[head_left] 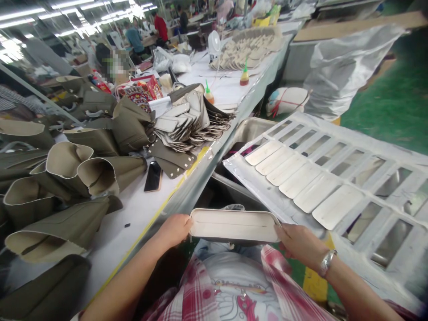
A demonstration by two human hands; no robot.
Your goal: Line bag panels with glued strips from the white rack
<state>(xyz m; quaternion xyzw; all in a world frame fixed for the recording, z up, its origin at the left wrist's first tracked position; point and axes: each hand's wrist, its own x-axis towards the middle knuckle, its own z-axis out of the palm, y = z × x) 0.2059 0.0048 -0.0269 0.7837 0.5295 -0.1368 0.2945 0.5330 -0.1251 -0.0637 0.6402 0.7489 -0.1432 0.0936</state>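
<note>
Between my two hands, in front of my body, is a long cream panel (232,226) with rounded corners and a raised rim, like a bag's base piece. My left hand (177,228) pinches its left end, and my right hand (296,240) grips the right end. The fingers are partly hidden behind the panel. On the slatted white rack (321,138) to my right lies a row of similar flat cream panels (309,189). Left of me, several olive bag bodies (100,176) lie on their sides on the white table.
A pile of olive and white flat pieces (190,118) lies on the table, near a black phone (153,176). Two glue bottles (244,75) stand farther back. A metal bin (252,127) is under the rack's near end. People are at work in the background.
</note>
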